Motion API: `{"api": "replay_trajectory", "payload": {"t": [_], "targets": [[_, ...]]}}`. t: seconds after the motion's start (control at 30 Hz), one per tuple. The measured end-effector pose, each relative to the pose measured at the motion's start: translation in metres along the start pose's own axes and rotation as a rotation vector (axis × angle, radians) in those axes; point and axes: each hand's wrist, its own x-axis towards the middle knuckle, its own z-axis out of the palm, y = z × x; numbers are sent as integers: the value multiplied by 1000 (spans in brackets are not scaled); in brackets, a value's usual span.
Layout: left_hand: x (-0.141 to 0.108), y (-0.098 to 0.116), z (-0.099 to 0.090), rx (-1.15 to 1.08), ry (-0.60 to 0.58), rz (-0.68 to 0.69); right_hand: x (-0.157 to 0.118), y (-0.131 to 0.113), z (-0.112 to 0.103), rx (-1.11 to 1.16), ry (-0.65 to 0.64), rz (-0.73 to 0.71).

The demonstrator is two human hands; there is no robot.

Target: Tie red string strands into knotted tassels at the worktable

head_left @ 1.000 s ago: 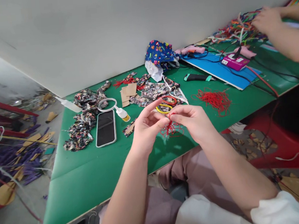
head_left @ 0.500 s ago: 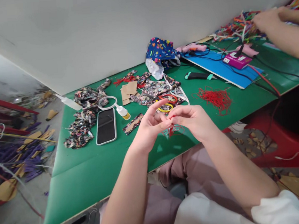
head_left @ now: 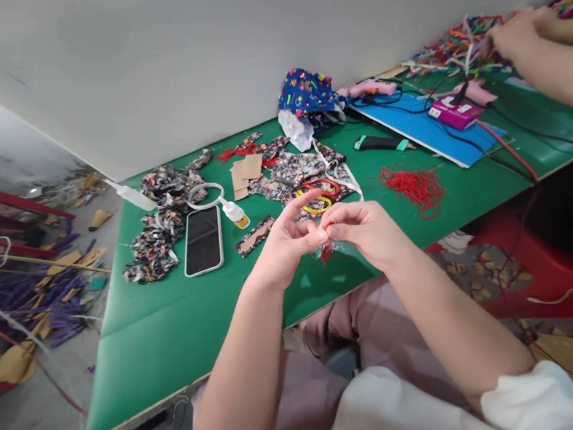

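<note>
Both of my hands meet over the near part of the green table point(head_left: 176, 325), pinching a small bundle of red string point(head_left: 326, 255) whose loose ends dangle below the fingertips. My left hand point(head_left: 293, 241) closes thumb and fingers on it, index finger raised. My right hand point(head_left: 368, 231) grips the same string from the right; the exact hold is hidden by the fingers. Just beyond lie scissors with red and yellow handles point(head_left: 318, 204) on floral fabric pieces point(head_left: 292, 167). A tangled heap of red string point(head_left: 412, 190) is to the right, and a fabric-covered strip point(head_left: 255, 236) to the left.
Left on the table are a phone point(head_left: 203, 241), a small glue bottle point(head_left: 235, 213), a white ring point(head_left: 205, 195) and crumpled fabric point(head_left: 151, 247). Farther right are a utility knife point(head_left: 383, 143), a blue board point(head_left: 409, 124) and a purple box with cords point(head_left: 455, 113). A co-worker's hands point(head_left: 514, 34) handle colourful strips.
My hands stay nearly in place, still pinching the red string; its dangling ends have shifted slightly. The co-worker's hands have moved a little at the far right.
</note>
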Motion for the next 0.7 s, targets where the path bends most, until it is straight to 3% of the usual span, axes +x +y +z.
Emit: {"api": "replay_trajectory", "payload": {"t": [0.5,0.7], "targets": [[1,2,-2,16,15,-42,-1,-3,4,25,-60,-27],[2,-2,7,165,74,135,2,-1,6,17,59,-77]]}}
